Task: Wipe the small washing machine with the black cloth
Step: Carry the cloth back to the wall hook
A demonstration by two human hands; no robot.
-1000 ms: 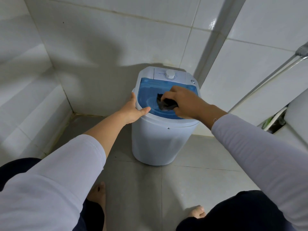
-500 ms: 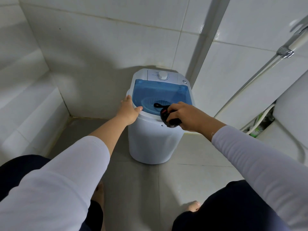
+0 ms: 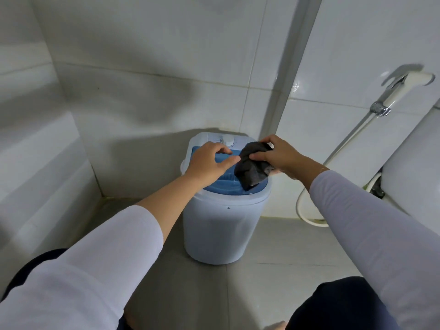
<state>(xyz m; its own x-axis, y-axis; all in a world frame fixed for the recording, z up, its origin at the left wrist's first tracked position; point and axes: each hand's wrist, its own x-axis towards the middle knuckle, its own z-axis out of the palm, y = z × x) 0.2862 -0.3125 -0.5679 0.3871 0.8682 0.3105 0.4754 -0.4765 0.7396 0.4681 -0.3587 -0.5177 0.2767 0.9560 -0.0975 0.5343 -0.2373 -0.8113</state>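
Cloth, soft and limp, bunches in the right hand over the washer lid; best gripped wadded. Left hand hovers above the lid with fingers loosely curled, holding nothing.

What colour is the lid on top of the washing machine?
Translucent blue; the lid shows best in the head view, set in the pale washing machine.

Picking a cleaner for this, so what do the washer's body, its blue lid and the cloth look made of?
Washing machine body: seemingly moulded plastic, pale with a soft sheen and rounded seamless walls. Blue lid: likely tinted translucent plastic, glossy. Black cloth: soft fabric, matte and dark, bunching into folds in the right hand; the fibre cannot be told.
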